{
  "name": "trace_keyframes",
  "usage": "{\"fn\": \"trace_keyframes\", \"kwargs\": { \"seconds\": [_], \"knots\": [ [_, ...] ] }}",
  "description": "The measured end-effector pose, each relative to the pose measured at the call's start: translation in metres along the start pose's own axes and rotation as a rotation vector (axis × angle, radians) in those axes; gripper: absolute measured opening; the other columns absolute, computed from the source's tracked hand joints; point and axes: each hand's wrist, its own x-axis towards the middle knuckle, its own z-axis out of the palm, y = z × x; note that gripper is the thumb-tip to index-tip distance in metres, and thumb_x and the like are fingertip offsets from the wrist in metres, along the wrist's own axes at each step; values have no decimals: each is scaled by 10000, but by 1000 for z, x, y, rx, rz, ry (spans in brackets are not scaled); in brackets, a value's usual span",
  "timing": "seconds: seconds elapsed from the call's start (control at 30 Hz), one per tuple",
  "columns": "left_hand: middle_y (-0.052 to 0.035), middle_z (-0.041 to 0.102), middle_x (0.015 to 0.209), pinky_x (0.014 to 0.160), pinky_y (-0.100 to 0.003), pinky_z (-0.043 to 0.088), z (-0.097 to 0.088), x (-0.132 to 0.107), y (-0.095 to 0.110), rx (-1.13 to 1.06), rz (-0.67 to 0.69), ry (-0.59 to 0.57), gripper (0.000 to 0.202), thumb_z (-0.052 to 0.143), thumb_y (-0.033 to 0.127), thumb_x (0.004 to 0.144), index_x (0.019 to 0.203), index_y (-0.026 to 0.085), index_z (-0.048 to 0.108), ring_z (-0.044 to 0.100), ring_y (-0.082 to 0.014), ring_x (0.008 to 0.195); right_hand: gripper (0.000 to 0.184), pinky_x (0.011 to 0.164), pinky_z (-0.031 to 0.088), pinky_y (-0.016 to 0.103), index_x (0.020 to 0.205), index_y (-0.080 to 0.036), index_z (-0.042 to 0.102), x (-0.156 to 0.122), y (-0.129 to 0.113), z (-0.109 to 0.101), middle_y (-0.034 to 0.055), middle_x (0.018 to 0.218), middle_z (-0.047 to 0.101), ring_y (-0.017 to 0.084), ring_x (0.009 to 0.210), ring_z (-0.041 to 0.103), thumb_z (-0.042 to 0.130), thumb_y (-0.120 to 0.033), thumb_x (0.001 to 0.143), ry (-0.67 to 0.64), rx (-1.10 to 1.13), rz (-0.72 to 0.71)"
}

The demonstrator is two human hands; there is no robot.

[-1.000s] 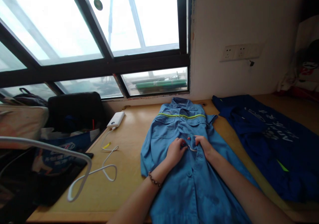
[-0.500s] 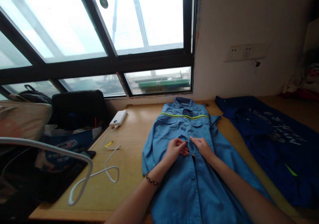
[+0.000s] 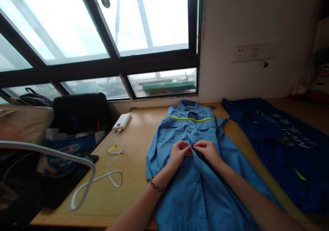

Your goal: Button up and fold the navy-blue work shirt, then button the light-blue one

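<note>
A light-blue work shirt (image 3: 177, 196) with a yellow-green stripe across the chest lies front up on the table, collar toward the window. My left hand (image 3: 180, 152) is closed in a pinch at the shirt's front opening, below the chest pockets. Facing it, my right hand (image 3: 207, 151) pinches the front placket from the other side, lifting the cloth slightly. The fingertips nearly meet, and whatever small part lies between them is hidden. Lower on the placket a round button (image 3: 196, 178) shows, and another sits above the hands.
A dark-blue garment with white lettering (image 3: 275, 138) lies to the right on the wooden table (image 3: 138, 131). On the left are a white power bank (image 3: 121, 121) and its looping white cable (image 3: 110, 172). A black chair (image 3: 81, 109) and bags stand beyond the left edge.
My right hand has moved slightly left and its fingers have closed on the placket. The gap in the shirt front has narrowed. My left hand has barely shifted.
</note>
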Motion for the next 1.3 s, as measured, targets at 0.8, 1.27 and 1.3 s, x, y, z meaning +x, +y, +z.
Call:
{"fn": "trace_keyframes", "kwargs": {
  "seconds": [0.8, 1.27, 1.3],
  "knots": [
    [50, 520, 532, 450, -191, 421, -3, 6, -9, 37, -23, 57, 264, 686, 269, 531, 699, 146, 524, 493, -82, 477, 37, 627, 410, 274, 694, -197, 581, -11, -2, 7, 15, 706, 539, 148, 654, 512, 557, -170, 698, 33, -433, -357],
    [10, 573, 584, 503, -190, 421, -5, 6, -14, -171, -51, -13, 313, 733, 319, 527, 683, 112, 558, 526, -78, 513, 80, 581, 433, 252, 739, -192, 615, -11, -5, 7, 27, 739, 563, 144, 671, 534, 546, -227, 719, 56, -340, -316],
    [12, 571, 578, 503, -191, 421, -5, 6, -14, -186, -53, -12, 314, 737, 311, 522, 678, 112, 551, 525, -77, 507, 86, 579, 435, 250, 743, -190, 617, -11, -6, 7, 28, 744, 567, 143, 673, 537, 548, -234, 718, 59, -335, -311]
  ]
}}
